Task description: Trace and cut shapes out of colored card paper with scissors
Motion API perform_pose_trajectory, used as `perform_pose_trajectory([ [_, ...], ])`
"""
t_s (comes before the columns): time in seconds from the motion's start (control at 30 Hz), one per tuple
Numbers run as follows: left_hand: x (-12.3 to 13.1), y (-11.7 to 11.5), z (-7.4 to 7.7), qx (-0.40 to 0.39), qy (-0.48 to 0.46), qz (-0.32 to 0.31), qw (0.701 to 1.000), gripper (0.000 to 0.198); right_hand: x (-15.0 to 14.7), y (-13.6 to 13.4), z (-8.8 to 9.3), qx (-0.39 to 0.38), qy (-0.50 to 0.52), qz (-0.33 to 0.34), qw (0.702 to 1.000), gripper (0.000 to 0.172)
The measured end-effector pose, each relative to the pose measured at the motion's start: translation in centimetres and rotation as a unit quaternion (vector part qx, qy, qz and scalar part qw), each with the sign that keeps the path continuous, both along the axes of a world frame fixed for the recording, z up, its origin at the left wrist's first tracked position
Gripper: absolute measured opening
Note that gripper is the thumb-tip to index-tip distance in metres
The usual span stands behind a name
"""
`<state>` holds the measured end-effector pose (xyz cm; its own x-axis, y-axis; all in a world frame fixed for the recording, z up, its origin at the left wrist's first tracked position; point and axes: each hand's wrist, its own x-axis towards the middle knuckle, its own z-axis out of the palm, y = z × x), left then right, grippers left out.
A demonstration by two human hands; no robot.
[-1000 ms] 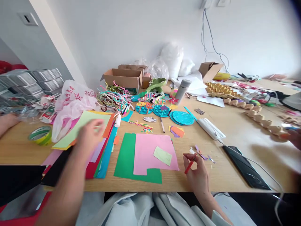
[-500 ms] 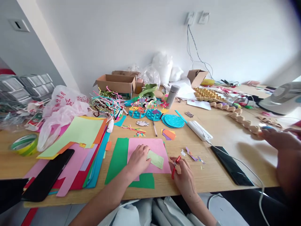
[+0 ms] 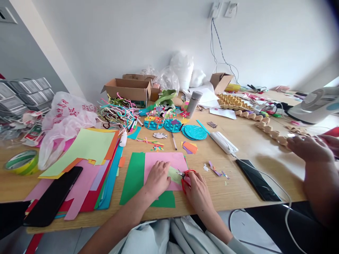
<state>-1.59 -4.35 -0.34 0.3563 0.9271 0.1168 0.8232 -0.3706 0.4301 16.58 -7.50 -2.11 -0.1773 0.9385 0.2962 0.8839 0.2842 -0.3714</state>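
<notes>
My left hand [image 3: 158,177] lies on a pink paper sheet [image 3: 164,162], fingers curled onto a small pale green paper piece [image 3: 174,175]. My right hand [image 3: 197,190] grips small red-handled scissors [image 3: 185,175], whose blades point at the green piece. The pink sheet lies on a dark green sheet [image 3: 135,176] near the table's front edge.
A stack of coloured paper [image 3: 90,155] and a black phone [image 3: 53,199] lie at left, with green tape [image 3: 22,161]. Another phone [image 3: 257,179] with a cable lies at right. Another person's hands [image 3: 309,148] work at far right. Paper scraps [image 3: 215,170], teal discs [image 3: 195,132], boxes behind.
My right hand has moved left with the scissors, bringing the blades to the pale green piece. My left hand stayed on that piece, after coming over from the paper stack a second ago.
</notes>
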Motion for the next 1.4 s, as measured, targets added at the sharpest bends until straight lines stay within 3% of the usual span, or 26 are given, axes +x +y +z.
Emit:
perform_pose_trajectory([
  [0.2,0.0,0.0,0.2,-0.014,0.000,0.002,1.000,0.050,-0.2,-0.1,0.5,-0.017,0.009,-0.010,1.000,0.016],
  [0.47,0.0,-0.1,0.2,-0.013,-0.013,0.001,1.000,0.051,-0.1,1.3,-0.5,-0.041,0.085,-0.061,0.994,0.008],
  [0.6,0.0,-0.1,0.4,-0.025,-0.020,0.017,0.999,0.056,0.6,2.3,-0.1,-0.036,0.110,-0.069,0.991,0.003],
  [0.73,0.1,0.0,0.7,-0.039,-0.013,0.028,0.999,0.054,3.3,5.0,1.4,-0.035,0.127,-0.139,0.982,0.009],
  [0.9,0.1,0.0,0.6,-0.039,-0.007,0.021,0.999,0.046,6.7,10.6,3.1,-0.037,0.104,-0.183,0.977,0.013],
  [1.07,0.1,0.0,0.6,-0.030,-0.009,0.017,0.999,0.037,6.9,14.5,3.5,-0.040,0.062,-0.189,0.979,0.013],
  [1.23,0.2,-0.2,0.9,-0.019,0.020,0.001,1.000,0.022,5.7,13.7,3.6,-0.030,0.018,-0.166,0.985,0.013],
  [1.4,0.3,-0.4,0.7,0.007,0.044,-0.011,0.999,0.008,4.2,11.8,2.8,-0.091,-0.010,-0.099,0.991,0.006],
])
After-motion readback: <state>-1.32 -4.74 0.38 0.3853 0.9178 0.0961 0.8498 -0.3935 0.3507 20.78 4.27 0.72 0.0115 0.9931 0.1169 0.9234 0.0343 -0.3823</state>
